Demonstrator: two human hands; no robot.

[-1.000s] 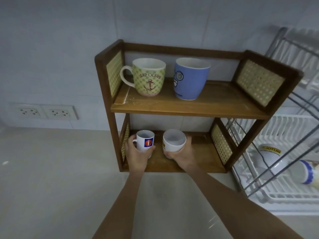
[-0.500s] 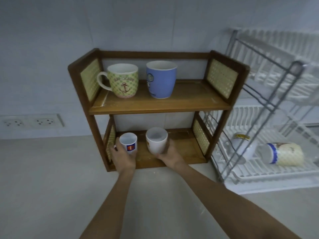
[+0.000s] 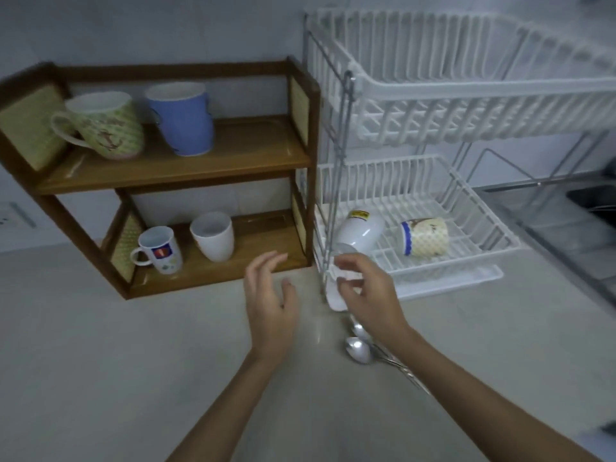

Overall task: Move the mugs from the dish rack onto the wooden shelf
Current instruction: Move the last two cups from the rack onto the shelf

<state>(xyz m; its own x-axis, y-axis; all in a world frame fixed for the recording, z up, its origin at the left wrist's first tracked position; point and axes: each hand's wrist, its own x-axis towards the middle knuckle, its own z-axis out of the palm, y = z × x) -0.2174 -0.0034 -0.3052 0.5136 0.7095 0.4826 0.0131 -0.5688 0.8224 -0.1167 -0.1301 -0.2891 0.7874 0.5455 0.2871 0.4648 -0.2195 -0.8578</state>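
Observation:
The wooden shelf point(image 3: 233, 161) stands at the left with a green patterned mug point(image 3: 106, 128) and a blue mug point(image 3: 181, 118) on its top board. On its lower board stand a small white mug with a red logo point(image 3: 160, 250) and a plain white mug point(image 3: 213, 240). In the lower tier of the white dish rack point(image 3: 466, 201) lie a white mug with a yellow label point(image 3: 360, 228) and a cream mug with a blue rim point(image 3: 425, 236), both on their sides. My left hand point(image 3: 270, 301) hovers open over the counter. My right hand point(image 3: 370, 295) is open in front of the rack's near corner.
Two metal spoons point(image 3: 360, 348) lie on the beige counter just below my right hand. The rack's upper tier point(image 3: 466, 105) holds nothing visible. A sink edge point(image 3: 586, 201) is at the far right. Wall sockets point(image 3: 16, 215) sit at the far left.
Both hands have let go of the two small mugs on the lower board and drawn back to the right, toward the dish rack. The view has swung right.

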